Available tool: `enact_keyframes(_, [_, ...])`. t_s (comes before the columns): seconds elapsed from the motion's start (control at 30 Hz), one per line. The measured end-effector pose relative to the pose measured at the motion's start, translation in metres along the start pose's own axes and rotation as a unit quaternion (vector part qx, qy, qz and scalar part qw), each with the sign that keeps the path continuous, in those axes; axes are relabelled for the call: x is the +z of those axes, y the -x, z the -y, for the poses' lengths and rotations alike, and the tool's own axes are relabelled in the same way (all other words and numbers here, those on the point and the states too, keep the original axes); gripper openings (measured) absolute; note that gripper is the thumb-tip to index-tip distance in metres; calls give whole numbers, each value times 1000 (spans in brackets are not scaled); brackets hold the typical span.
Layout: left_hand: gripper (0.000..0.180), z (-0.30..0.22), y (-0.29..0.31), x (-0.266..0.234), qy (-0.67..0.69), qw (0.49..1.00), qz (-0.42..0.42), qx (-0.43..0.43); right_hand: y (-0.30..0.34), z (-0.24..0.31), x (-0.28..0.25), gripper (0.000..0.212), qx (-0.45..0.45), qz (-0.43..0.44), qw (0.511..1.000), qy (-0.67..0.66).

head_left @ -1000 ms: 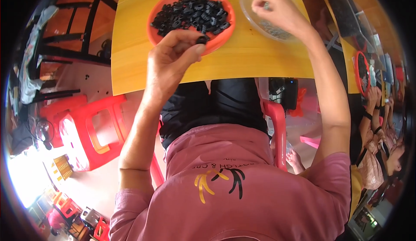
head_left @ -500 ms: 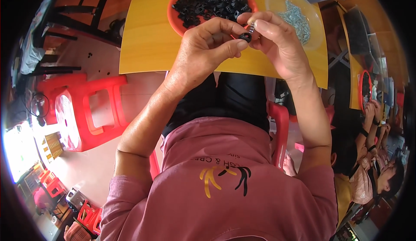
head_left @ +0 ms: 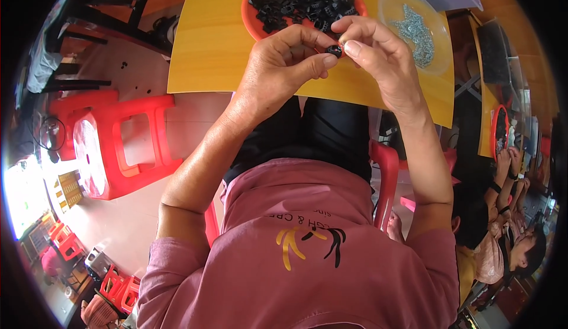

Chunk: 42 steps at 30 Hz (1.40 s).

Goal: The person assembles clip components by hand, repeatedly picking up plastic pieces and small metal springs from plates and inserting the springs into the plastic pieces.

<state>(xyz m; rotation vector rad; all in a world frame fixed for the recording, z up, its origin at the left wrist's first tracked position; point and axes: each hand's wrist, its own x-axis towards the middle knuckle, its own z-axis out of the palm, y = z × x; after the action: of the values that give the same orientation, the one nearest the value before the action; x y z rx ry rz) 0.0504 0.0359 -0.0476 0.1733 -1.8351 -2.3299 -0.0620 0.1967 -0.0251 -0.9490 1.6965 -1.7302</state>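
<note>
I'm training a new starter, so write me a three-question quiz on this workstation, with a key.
1. Multiple choice: the left hand and right hand are
A) spread far apart
B) close together at a small black part
C) raised overhead

2. True or false: the clear dish holds a heap of black pieces.

3. Fill in: from the person's side, the orange-red bowl stands to the ____ of the clear dish.

Key: 1. B. 2. False; it holds small silvery pieces. 3. Left.
</note>
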Motion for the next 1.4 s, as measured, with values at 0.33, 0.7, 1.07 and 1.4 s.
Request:
enact_keyframes(0.33, [19, 10, 25, -10, -82, 996, -25, 3, 2, 8, 0, 27, 25, -32, 990, 132])
enact_keyframes(0.7, [18, 11, 67, -38, -89, 995, -38, -32, -43, -8, 8, 11, -183, 64, 810, 553])
enact_keyframes(1.07, [21, 16, 58, -41, -89, 994, -44, -36, -55, -10, 17, 6, -210, 120, 778, 580])
enact_keyframes(1.4, [19, 8, 50, -41, -56, 996, -61, -31, -71, -24, 21, 5, -241, 133, 784, 556])
